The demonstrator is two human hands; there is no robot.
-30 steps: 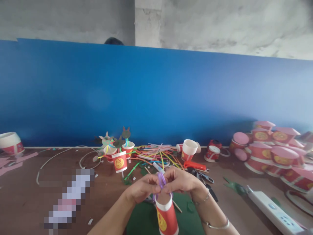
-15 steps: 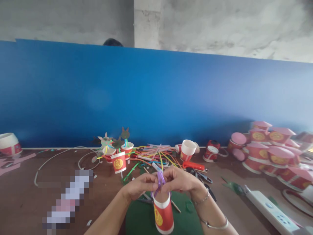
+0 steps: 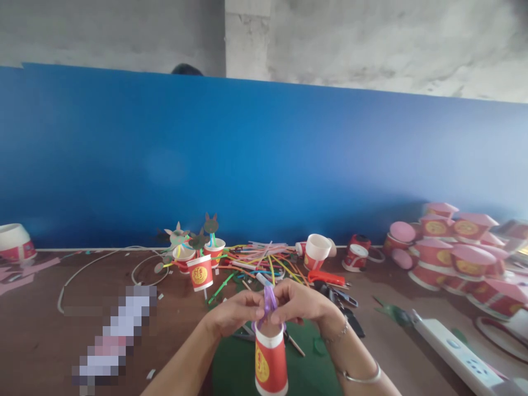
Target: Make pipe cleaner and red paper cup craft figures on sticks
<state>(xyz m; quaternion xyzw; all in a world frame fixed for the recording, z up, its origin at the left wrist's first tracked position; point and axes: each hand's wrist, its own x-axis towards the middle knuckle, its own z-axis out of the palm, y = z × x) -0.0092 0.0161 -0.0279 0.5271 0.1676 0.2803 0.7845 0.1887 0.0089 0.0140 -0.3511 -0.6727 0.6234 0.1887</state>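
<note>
A red paper cup [image 3: 273,360] with white rims and a yellow emblem stands in front of me on a dark green mat [image 3: 311,371]. Above its upper end, bent purple straws [image 3: 269,300] rise between my hands, and purple loops also show at the cup's sides near the rim. My left hand [image 3: 239,312] pinches them from the left with thumb and fingers. From the right, my right hand [image 3: 299,303] grips the same purple straws, its fingers curled. The fingers hide how the straws meet the cup.
Colourful straws [image 3: 259,258] lie heaped behind my hands, beside cups with paper animal heads [image 3: 211,224]. An orange-red tool [image 3: 328,279] and a white cup [image 3: 317,250] lie to the right. Farther right are stacked pink-topped cups [image 3: 472,258] and a white power strip [image 3: 457,352].
The cup has shifted slightly left and down in view, and the purple straws have moved a little left with my hands. Both hands keep their pinch.
</note>
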